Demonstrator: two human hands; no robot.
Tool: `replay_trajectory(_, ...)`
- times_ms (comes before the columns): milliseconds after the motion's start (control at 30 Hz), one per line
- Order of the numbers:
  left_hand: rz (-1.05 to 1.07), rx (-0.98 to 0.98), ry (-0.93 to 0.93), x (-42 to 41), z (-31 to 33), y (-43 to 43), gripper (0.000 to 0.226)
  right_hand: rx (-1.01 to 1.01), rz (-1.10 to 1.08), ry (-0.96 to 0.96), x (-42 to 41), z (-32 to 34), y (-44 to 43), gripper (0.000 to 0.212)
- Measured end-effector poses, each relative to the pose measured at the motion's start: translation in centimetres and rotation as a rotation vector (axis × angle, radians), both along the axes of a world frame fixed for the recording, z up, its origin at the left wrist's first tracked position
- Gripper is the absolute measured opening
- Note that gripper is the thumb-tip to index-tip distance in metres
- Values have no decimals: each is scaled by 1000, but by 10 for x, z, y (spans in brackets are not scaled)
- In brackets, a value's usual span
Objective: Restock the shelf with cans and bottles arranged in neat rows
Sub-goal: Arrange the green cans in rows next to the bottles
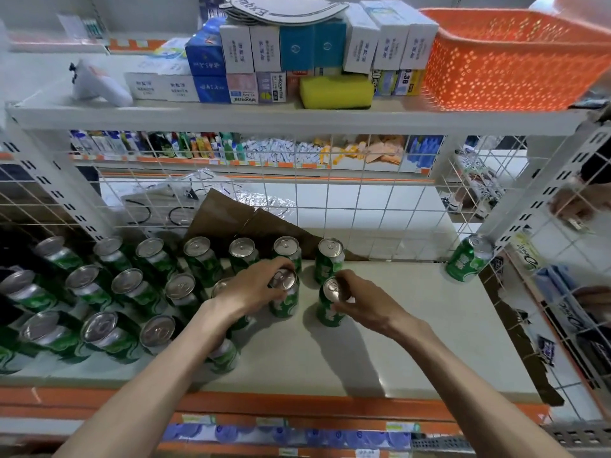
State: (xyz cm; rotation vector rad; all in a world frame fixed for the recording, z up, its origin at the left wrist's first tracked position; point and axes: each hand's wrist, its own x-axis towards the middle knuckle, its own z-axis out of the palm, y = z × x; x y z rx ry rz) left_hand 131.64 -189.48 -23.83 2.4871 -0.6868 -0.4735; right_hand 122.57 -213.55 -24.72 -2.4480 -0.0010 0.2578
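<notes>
**Now: a green can in each hand on the drinks shelf**

Just to the right of the filled rows, the left can (285, 297) and the right can (330, 309) stand upright on the shelf (406, 328), with a small gap between them. The left hand (254, 289) curls its fingers round the rim of the left can. The right hand (367, 302) pinches the top of the right can between thumb and fingertips. Both cans sit in the second row from the back, and the right one stands directly in front of a back-row can (329, 259).

To the left, more green cans (109, 335) with silver tops fill the shelf in three rows. A lone can (468, 259) stands well apart at the back right corner, beside a slotted upright. White wire mesh (363, 209) closes the back of the shelf.

Above, the upper shelf (198, 115) carries stacked boxes (264, 51), a yellow sponge (335, 90) and an orange basket (512, 61). An orange price strip (297, 404) runs along the front edge below the cans.
</notes>
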Motion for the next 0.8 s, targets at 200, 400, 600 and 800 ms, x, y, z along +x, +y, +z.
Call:
replay_trajectory(200,20,-37,23,-4,-5,1,52,48,68,12,2,-2,0,50)
replay_trajectory(400,20,-52,33,-6,-2,1,55,61,61,-18,2,-4,-3,49)
replay_trajectory(600,13,-48,87,-3,-3,2,59,54,76,-22,5,-6,-5,51)
replay_trajectory(800,8,-69,117,-2,-1,2,64,68,58,-8,7,-16,-8,66)
